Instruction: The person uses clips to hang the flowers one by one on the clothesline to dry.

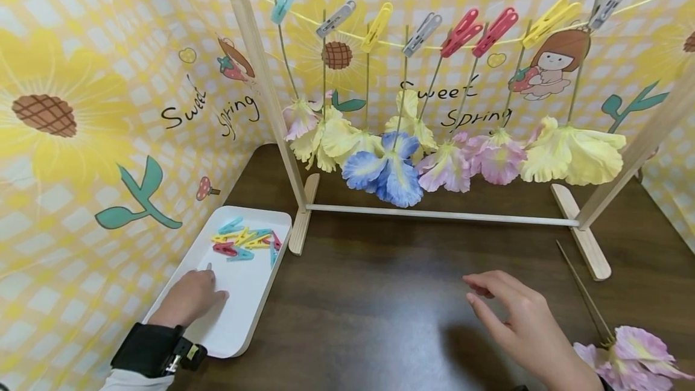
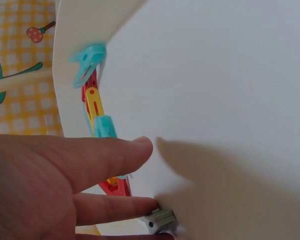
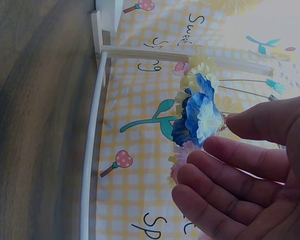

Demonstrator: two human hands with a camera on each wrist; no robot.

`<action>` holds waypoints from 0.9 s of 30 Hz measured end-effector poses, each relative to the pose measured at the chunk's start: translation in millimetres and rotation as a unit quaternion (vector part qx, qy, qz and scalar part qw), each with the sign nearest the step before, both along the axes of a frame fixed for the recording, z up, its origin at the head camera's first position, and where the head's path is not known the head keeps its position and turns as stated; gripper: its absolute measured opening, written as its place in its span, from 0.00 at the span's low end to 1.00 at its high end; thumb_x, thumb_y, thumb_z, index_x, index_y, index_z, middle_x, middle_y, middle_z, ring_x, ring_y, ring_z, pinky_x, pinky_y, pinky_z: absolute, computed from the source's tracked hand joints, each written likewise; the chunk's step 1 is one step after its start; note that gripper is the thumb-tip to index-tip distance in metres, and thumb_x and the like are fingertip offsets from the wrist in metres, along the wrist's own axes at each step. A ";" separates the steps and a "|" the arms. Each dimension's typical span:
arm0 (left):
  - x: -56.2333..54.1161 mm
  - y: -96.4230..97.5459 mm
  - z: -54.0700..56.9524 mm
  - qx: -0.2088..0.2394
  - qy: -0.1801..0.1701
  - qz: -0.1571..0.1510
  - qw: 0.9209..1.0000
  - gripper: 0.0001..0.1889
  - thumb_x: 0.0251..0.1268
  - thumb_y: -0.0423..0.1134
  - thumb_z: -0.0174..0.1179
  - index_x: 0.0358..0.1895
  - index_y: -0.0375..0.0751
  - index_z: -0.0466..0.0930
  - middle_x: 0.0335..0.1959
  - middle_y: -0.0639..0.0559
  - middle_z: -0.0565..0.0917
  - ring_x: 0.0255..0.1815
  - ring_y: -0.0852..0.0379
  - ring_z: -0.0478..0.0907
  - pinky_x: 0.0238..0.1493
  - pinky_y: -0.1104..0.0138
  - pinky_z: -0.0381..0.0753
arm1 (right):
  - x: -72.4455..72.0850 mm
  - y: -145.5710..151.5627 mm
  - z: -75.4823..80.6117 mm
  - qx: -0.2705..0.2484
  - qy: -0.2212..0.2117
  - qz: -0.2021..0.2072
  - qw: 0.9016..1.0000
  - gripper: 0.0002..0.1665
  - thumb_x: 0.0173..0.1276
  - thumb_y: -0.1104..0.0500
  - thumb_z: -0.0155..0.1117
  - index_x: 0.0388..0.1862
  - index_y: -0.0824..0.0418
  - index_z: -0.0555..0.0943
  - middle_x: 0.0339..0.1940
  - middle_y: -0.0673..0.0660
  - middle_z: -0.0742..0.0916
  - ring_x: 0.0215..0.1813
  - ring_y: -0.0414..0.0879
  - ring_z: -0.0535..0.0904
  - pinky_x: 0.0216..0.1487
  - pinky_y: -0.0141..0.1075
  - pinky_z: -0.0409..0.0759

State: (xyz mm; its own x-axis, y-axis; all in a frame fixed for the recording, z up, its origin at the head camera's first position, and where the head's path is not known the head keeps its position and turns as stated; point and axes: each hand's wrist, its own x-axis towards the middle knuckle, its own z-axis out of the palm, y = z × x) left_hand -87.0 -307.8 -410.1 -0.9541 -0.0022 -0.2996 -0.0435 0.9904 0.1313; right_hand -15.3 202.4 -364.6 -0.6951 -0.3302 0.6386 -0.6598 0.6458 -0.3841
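Observation:
Over the white tray (image 1: 244, 306), my left hand (image 1: 187, 297) reaches down with fingers extended. In the left wrist view its fingertips touch a grey clothespin (image 2: 160, 220), while the thumb stays apart from it. Several coloured clothespins (image 1: 241, 237) lie at the tray's far end. My right hand (image 1: 518, 324) hovers above the table with loosely bent fingers and holds nothing. Beside it lies a pink artificial flower (image 1: 637, 358), its stem (image 1: 583, 288) pointing toward the rack's right foot.
A wooden rack (image 1: 263, 89) carries a yellow cord from which clothespins hang several artificial flowers, a blue one (image 1: 388, 171) among them. A white rod (image 1: 434, 213) joins the rack's feet low down. Yellow checked cloth (image 1: 179, 11) surrounds the dark table (image 1: 369, 300).

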 end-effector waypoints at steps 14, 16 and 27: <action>7.8 4.4 2.5 0.050 0.050 -0.003 0.997 0.13 0.60 0.36 0.66 0.38 0.25 0.82 0.35 0.34 0.82 0.32 0.46 0.74 0.36 0.54 0.73 | 3.1 2.0 1.9 0.005 -0.005 -0.014 1.000 0.17 0.56 0.69 0.70 0.45 0.58 0.84 0.41 0.43 0.84 0.41 0.37 0.80 0.45 0.21 0.73; 10.5 6.1 5.8 0.058 0.078 -0.004 0.995 0.12 0.59 0.35 0.66 0.39 0.25 0.83 0.37 0.32 0.83 0.35 0.42 0.77 0.39 0.51 0.75 | 4.1 2.7 2.9 0.006 -0.004 -0.015 1.000 0.18 0.56 0.69 0.70 0.45 0.58 0.84 0.41 0.43 0.84 0.41 0.37 0.80 0.45 0.21 0.73; 46.2 80.3 81.3 0.173 0.342 -0.125 0.915 0.12 0.55 0.31 0.70 0.44 0.38 0.86 0.36 0.50 0.82 0.37 0.51 0.80 0.36 0.54 0.77 | 5.9 -4.0 14.4 -0.007 -0.007 0.009 1.000 0.21 0.56 0.70 0.71 0.49 0.56 0.83 0.43 0.44 0.84 0.43 0.39 0.80 0.47 0.22 0.73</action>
State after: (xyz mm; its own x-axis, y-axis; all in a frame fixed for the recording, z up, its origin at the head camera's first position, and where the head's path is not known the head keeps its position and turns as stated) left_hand -40.8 -227.5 -328.8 -0.8766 0.2237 0.4261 0.3878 0.8526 0.3502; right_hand -9.4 198.3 -350.2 -0.6977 -0.3337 0.6339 -0.6662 0.6276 -0.4028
